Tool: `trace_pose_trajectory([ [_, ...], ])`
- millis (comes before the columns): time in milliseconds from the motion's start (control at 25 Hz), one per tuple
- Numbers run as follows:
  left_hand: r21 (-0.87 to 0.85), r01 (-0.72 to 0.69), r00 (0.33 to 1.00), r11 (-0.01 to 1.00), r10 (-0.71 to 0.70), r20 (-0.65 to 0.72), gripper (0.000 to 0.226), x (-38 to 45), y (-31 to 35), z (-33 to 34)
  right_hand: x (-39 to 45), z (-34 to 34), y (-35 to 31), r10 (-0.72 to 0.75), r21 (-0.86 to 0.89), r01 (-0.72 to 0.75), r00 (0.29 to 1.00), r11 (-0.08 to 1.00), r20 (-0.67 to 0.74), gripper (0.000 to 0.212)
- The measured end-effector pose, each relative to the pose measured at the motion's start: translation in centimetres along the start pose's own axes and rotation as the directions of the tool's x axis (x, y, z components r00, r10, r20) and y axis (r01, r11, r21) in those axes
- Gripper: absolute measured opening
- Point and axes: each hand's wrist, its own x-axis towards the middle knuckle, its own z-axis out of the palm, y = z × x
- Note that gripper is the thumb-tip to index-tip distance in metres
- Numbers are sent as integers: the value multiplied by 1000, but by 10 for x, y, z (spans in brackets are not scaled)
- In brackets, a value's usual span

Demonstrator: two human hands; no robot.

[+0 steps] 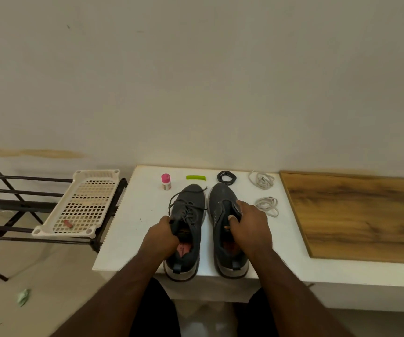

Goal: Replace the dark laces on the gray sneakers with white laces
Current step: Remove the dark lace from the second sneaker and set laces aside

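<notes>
Two gray sneakers stand side by side on the white table [133, 215], toes pointing away from me. The left sneaker [189, 205] still carries a loosened dark lace [186, 210]. The right sneaker [220, 200] shows no lace. My left hand [163, 235] grips the left sneaker's collar on its left side. My right hand [249, 227] holds the right sneaker at the tongue and opening, thumb inside. A coiled dark lace [226, 177] lies beyond the toes. Two bundles of white laces [262, 180] [267, 206] lie to the right.
A small pink-capped bottle [166, 181] and a green comb-like piece [196, 177] sit at the table's far edge. A wooden board [361, 215] covers the right side. A black rack [14, 210] with a cream perforated tray [84, 205] stands at left.
</notes>
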Motion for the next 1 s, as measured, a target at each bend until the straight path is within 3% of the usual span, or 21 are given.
trace_pose_trajectory([
  [80, -21, 5, 1000, 1000, -5, -25, 43, -11, 4, -4, -16, -4, -3, -2, -19, 3, 999, 1000, 37, 61],
  [160, -16, -7, 997, 1000, 6, -72, 41, -19, 7, -12, -30, -6, 0, 111, -79, -98, 978, 992, 174, 79],
  [240, -13, -36, 992, 999, 35, -122, 41, -30, 10, -25, -39, -4, 6, 179, -28, -178, 942, 984, 283, 85],
  [520, -62, -150, 968, 987, 134, -212, 47, -55, 33, -86, -55, 25, -37, -12, 145, -41, 937, 989, 348, 42],
  [680, -30, -173, 962, 984, 162, -220, 46, -62, 39, -103, -58, 47, -67, -210, 239, 121, 894, 964, 395, 37],
  [760, -34, -183, 961, 983, 171, -219, 45, -65, 41, -104, -62, 54, -67, -212, 360, 35, 858, 932, 467, 38],
  [880, -21, -200, 955, 980, 190, -227, 41, -67, 45, -97, -57, 29, -50, -24, 584, -335, 854, 740, 520, 25],
  [960, 20, -222, 950, 975, 221, -222, 36, -67, 52, -80, -52, -7, -37, 88, 716, -396, 900, 576, 427, 19],
  [1000, 41, -234, 948, 971, 237, -210, 33, -67, 56, -67, -49, -23, -31, 71, 763, -369, 916, 531, 394, 22],
])
